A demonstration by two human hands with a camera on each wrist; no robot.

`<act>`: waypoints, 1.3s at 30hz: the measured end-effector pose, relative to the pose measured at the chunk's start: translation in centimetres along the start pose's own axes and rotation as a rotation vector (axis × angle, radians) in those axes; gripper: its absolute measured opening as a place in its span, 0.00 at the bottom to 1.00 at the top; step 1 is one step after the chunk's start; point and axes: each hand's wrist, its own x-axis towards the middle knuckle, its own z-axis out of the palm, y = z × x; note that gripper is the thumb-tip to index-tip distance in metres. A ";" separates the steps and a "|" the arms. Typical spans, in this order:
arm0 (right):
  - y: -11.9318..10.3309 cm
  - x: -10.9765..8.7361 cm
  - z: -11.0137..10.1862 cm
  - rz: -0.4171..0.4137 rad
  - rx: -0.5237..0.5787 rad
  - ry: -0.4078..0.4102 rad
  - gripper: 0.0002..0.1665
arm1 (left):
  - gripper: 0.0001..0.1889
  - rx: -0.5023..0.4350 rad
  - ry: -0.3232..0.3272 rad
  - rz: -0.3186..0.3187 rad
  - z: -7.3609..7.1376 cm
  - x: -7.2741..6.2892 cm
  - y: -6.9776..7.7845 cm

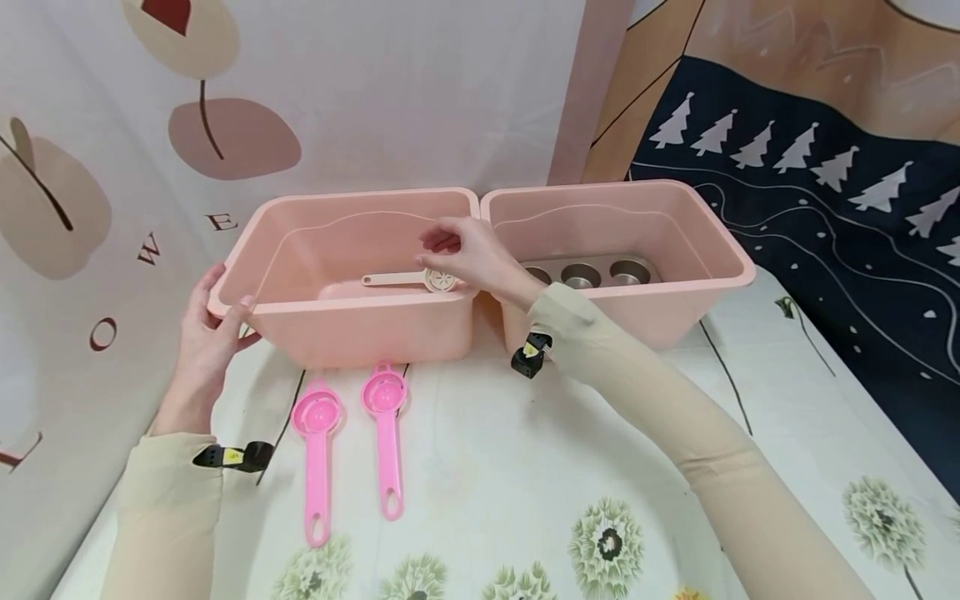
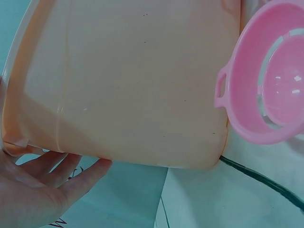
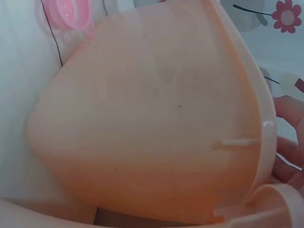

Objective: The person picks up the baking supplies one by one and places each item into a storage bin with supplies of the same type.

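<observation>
My left hand [image 1: 206, 342] grips the left front corner of the left pink bin [image 1: 352, 333], thumb by the rim and fingers along the outer side. Over that bin's right end, my right hand [image 1: 476, 258] hovers with loosely bent fingers, thumb and fingertips apart. Just below it is a cream egg separator [image 1: 393, 279] with a round slotted head, inside the left bin; no finger visibly holds it. The right wrist view shows fingers [image 3: 289, 147] beyond the rim, partly cut off. Two pink egg separators [image 1: 317, 458] [image 1: 388, 450] lie before the left bin.
A second pink bin [image 1: 622, 312] stands against the first one's right side, with a metal muffin pan [image 1: 600, 271] in it. A patterned cloth [image 1: 487, 483] covers the table, and printed curtains [image 1: 412, 92] hang behind.
</observation>
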 end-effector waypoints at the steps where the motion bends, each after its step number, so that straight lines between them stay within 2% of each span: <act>1: 0.0 -0.2 -0.1 -0.005 0.010 0.003 0.17 | 0.36 -0.003 0.001 -0.001 0.0 0.0 0.0; 6: -0.2 -1.0 -0.5 -0.063 0.044 0.009 0.14 | 0.36 -0.037 -0.005 0.001 -0.1 -0.1 0.1; 14: -0.5 -2.5 -0.5 -0.186 0.039 0.006 0.10 | 0.36 -0.067 -0.025 0.004 -0.3 -0.1 0.1; 25: -1.1 -4.8 0.3 -0.255 0.091 -0.040 0.08 | 0.38 -0.080 -0.041 -0.005 -0.4 -0.2 0.3; 32: -0.8 -6.1 1.2 -0.247 0.148 -0.070 0.08 | 0.38 -0.057 -0.036 -0.011 -0.4 -0.2 0.4; 39: -0.2 -6.8 1.9 -0.314 0.113 -0.085 0.08 | 0.38 -0.075 -0.039 -0.016 -0.4 -0.4 0.4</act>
